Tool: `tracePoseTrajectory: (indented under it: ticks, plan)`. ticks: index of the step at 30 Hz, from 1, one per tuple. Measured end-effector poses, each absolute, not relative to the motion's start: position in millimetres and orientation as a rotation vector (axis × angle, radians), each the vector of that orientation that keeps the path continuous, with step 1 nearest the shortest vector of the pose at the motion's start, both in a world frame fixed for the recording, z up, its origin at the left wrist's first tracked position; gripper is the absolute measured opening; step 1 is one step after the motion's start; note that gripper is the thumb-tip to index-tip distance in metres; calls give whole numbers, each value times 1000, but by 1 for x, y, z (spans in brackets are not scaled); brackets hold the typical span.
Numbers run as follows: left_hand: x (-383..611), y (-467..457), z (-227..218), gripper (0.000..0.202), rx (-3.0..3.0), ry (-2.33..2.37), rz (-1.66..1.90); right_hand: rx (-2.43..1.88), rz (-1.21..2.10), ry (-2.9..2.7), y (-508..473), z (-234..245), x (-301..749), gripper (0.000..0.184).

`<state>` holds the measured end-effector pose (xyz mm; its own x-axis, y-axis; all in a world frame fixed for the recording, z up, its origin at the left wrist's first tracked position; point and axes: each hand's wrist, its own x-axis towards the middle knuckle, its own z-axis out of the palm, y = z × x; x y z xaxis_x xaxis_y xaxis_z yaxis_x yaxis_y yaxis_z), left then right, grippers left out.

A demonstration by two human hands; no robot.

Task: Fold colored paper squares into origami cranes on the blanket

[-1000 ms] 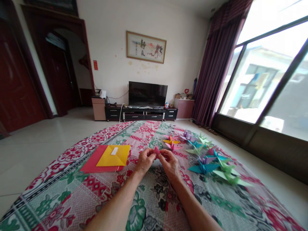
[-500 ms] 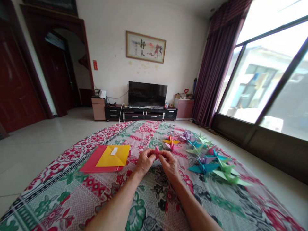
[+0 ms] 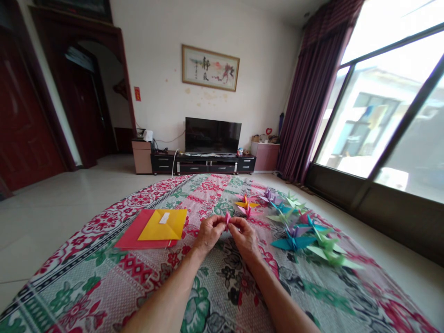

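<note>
A small folded pink paper [image 3: 227, 219] stands upright between my two hands, above the patterned cloth. My left hand [image 3: 209, 233] pinches its left side between thumb and fingers. On the other side my right hand [image 3: 245, 235] grips it in the same way. The fingertips cover most of its lower part, so its exact shape cannot be made out. Just beyond my right hand lie a pink paper crane [image 3: 249, 211] and a yellow-orange paper crane [image 3: 246, 202].
Several more cranes, among them a blue crane [image 3: 294, 241] and a light green crane [image 3: 331, 253], spread over the right side of the floral tablecloth [image 3: 166, 282]. To the left, yellow paper [image 3: 175, 229] with a white label rests on red paper [image 3: 130, 233]. A television [image 3: 212, 135] stands beyond.
The pink paper has shifted very slightly to the right between my fingertips. Both hands keep their pinch, and everything else stays where it was.
</note>
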<state>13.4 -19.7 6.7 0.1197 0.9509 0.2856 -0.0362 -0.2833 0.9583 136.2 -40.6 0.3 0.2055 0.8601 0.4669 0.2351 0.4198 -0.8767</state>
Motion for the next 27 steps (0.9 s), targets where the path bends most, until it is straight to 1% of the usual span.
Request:
tracePoseTrajectory:
  ticks: [13,20,24,27]
  plan:
    - [12,-24,10,18,1486,899,1302,-1053,558,-1331,-41,0,135,21]
    - [10,-27,14,19,1464,852,1233,-1101,582,-1316,-44,5,136,30]
    - [10,-28,14,19,1529,828,1243,-1119,571,-1411,-45,4,136,22]
    - [11,-26,12,20,1482,842,1235,-1081,525,-1409,-44,0,136,21]
